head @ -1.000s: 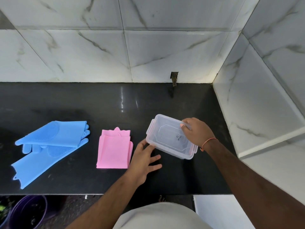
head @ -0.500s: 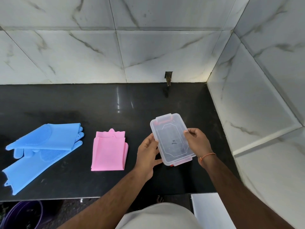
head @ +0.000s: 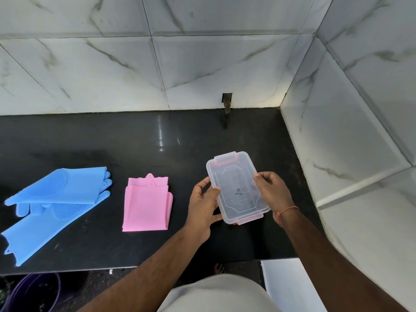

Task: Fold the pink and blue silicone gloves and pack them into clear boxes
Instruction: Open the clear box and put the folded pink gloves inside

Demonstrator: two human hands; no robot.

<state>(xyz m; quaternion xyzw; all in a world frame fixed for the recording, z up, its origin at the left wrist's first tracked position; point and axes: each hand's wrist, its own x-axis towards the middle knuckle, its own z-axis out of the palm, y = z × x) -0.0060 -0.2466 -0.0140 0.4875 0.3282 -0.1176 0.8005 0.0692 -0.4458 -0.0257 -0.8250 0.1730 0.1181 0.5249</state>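
Clear plastic, with red clasps at its two short ends: one lidded box (head: 238, 187) is held above the black worktop (head: 135, 140) between two hands. The left hand (head: 203, 204) grips its left long edge, thumb curled over the lid rim and the other fingers (head: 218, 218) wrapped beneath the near corner. The right hand (head: 273, 191) grips the opposite long edge, thumb on the lid and fingers curled underneath, showing dimly through the plastic. An orange thread (head: 287, 210) circles the right wrist.

Left of the left hand's fingers, just beside them, lies one folded pink stack (head: 146, 203); how many pink gloves it holds cannot be told. Farther left, well apart from the fingers, lie two blue gloves (head: 56, 199), one folded over across the other, which stretches flat toward the worktop's near edge. Only one box is in view.

Beyond the fingertips, one small dark fitting (head: 227, 102) sits in the marbled wall tiles. One purple bucket (head: 33, 291) stands below the worktop's near edge.
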